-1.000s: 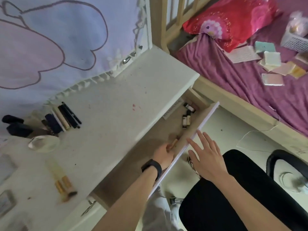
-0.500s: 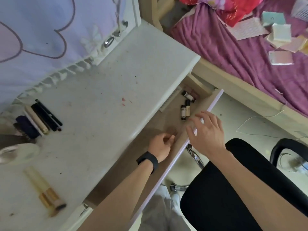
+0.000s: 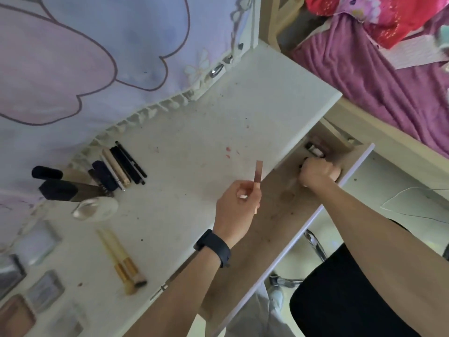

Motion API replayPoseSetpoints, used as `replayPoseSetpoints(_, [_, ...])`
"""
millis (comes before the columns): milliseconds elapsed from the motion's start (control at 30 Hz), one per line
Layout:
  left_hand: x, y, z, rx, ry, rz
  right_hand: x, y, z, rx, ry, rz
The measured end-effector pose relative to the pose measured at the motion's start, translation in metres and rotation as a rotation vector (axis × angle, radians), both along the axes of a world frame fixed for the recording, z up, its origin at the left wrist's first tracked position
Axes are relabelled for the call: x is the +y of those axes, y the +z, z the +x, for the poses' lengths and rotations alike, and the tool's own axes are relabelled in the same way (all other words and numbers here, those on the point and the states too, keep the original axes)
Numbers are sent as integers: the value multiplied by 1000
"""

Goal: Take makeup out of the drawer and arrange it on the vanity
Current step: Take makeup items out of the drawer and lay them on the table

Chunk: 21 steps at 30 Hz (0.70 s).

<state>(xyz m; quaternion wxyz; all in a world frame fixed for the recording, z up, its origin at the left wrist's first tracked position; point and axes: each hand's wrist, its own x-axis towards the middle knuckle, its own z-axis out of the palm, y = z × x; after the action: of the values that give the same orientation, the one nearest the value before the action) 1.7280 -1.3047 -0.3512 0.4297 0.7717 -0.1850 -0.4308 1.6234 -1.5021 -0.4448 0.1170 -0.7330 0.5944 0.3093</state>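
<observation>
Inside the drawer point(image 3: 279, 215), beside other bottles point(image 3: 315, 149), our right grip point(image 3: 318, 172) clamps a dark bottle point(image 3: 301, 166); our left grip point(image 3: 237, 205) pinches a slim tube point(image 3: 258, 175).

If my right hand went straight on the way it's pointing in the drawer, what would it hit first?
Most likely the small bottles in the drawer's far corner, just past the right hand. Depth is unclear; it could slip under the vanity top instead.
</observation>
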Motion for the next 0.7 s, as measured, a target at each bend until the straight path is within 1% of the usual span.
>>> replayPoseSetpoints(167, [19, 0, 16, 64, 137, -3, 13, 3, 2, -44, 18, 104])
replayPoseSetpoints(233, [23, 2, 21, 68, 192, 3, 21, 11, -3, -110, 34, 112])
replayPoseSetpoints(333, [27, 8, 37, 28, 294, 39, 41, 27, -21, -327, 18, 90])
replayPoseSetpoints(400, [30, 11, 54, 9, 381, 59, 65, 45, -34, -497, -30, 99])
replayPoseSetpoints(467, [33, 13, 73, -32, 458, 75, 95, 70, -39, -665, -64, 142])
replayPoseSetpoints(533, [35, 15, 94, -53, 530, 78, 123, 94, -33, -799, -118, 237])
replayPoseSetpoints(633, [34, 14, 128, -73, 596, 105, 140, 113, -3, -893, -131, 348])
replayPoseSetpoints(700, [31, 10, 150, -93, 611, 127, 138, 115, 29, -936, -101, 370])
